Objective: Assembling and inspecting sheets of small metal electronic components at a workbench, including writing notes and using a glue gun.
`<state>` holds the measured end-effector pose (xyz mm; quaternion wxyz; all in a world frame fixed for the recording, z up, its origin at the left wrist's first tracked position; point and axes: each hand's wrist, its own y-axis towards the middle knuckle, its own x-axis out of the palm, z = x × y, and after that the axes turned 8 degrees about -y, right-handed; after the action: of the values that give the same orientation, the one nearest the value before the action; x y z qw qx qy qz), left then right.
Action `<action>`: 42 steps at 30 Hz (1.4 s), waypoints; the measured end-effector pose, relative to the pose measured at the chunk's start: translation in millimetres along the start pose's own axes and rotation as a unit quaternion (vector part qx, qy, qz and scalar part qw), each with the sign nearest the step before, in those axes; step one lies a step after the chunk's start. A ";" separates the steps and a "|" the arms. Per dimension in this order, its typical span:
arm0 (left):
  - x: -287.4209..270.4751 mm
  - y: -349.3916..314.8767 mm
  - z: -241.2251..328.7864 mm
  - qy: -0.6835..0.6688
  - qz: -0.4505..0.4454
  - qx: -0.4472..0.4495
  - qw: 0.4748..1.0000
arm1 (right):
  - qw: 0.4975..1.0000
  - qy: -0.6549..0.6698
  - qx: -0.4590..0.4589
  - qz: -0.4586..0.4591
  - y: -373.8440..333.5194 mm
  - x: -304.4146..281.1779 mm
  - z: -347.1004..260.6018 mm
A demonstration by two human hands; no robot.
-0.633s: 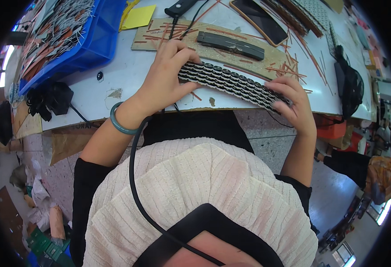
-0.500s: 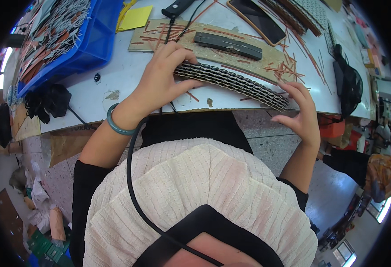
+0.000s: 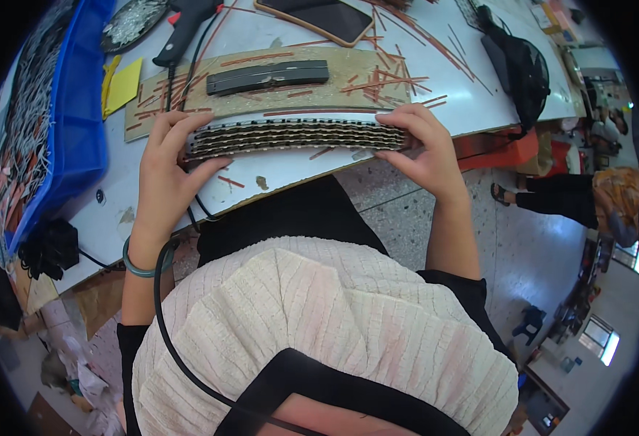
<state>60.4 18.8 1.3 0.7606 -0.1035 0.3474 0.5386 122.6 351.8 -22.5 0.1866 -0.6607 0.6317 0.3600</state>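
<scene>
A long stack of thin strips [image 3: 298, 136], dark and pale gold with wavy edges, lies crosswise between my hands near the table's front edge. Round its left end, my left hand [image 3: 165, 171] is closed, thumb at the near side and fingers at the far side. My right hand [image 3: 432, 156] grips the right end the same way. Just beyond the stack is a tan board [image 3: 139, 116] scattered with thin reddish-brown sticks [image 3: 385, 81]. On that board rests a dark grey bar [image 3: 268, 77].
A blue bin [image 3: 79, 123] full of thin strips stands at the left. Farther back are a yellow pad [image 3: 124, 85], a black glue gun [image 3: 185, 33] with its cable, and a phone [image 3: 323, 19]. A black mesh item [image 3: 523, 76] sits at the right edge. Another person [image 3: 617, 196] is at far right.
My right hand has closed on the stack's right end, which was loose between its spread fingers. The stack now lies more level. The view has shifted to the right.
</scene>
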 end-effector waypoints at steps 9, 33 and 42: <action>6.4 5.4 -7.6 -0.091 -0.030 -0.034 0.995 | 1.000 0.027 -0.009 0.011 2.1 3.3 9.9; -11.6 16.2 2.1 0.122 -0.043 0.184 0.974 | 0.999 0.030 -0.023 0.030 4.1 13.4 8.5; 50.1 27.9 11.3 0.272 -0.133 0.341 0.890 | 0.998 0.035 -0.040 0.033 3.0 14.3 7.4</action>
<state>49.2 73.3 -16.4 0.6896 -0.0254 0.6858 0.2313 117.0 346.6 -37.0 0.1258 -0.6583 0.6445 0.3680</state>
